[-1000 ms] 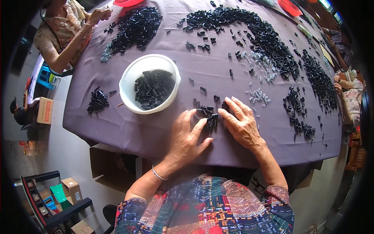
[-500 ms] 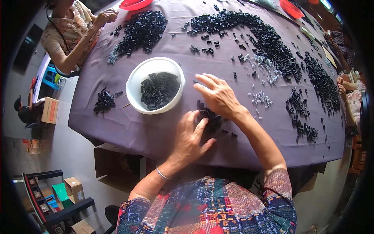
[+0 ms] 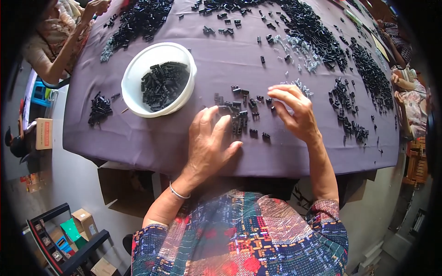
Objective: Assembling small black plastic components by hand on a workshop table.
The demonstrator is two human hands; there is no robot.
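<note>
A small loose group of black plastic parts [image 3: 240, 120] lies on the cloth between my hands. My left hand [image 3: 206, 140] is open to the left of them, its fingers spread and the fingertips at the nearest parts, some of which are blurred by motion. On the other side is my right hand [image 3: 297, 114], open with bent fingers; thumb and forefinger stand apart beside a few single parts, and no part shows in its grasp. A white plastic bowl [image 3: 130, 79], partly filled with similar black parts [image 3: 164, 86], stands beyond my left hand.
Large heaps of black parts [image 3: 317, 39] cover the table's far side. Small clear pieces [image 3: 301, 54] lie among them. A little black pile [image 3: 100, 109] sits left of the bowl. Other people [image 3: 60, 41] sit at the left and right edges.
My right hand has moved right, away from the black parts. These were bunched by my left fingers and now lie spread out. The whole view has shifted, bringing the bowl farther up and left.
</note>
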